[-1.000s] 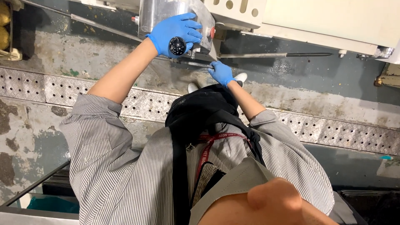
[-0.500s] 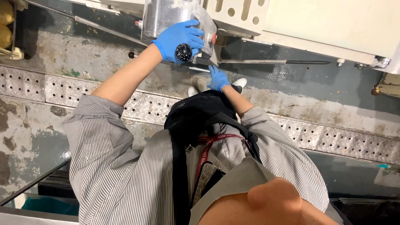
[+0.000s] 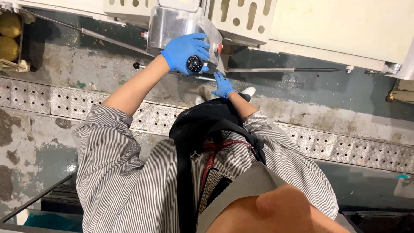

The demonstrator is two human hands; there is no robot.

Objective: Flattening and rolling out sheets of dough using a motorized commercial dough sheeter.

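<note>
Left hand (image 3: 186,51), blue-gloved, raised against shiny steel machine housing (image 3: 172,23); fingers curled around round black knob (image 3: 194,64), dimpled and glossy, just below housing. Right hand (image 3: 223,85), also blue-gloved, lower, fingers spread wide, touching thin metal rod (image 3: 276,69) near housing's lower right corner; cannot tell if it grips anything. Cream perforated panel (image 3: 241,17) behind. Grated metal strip (image 3: 345,149) crosses wet grey floor (image 3: 64,64). Yellow round fruit (image 3: 9,30) at floor's top left corner.

Glossy black knob (image 3: 194,64), brushed-metal housing (image 3: 172,26)
</note>
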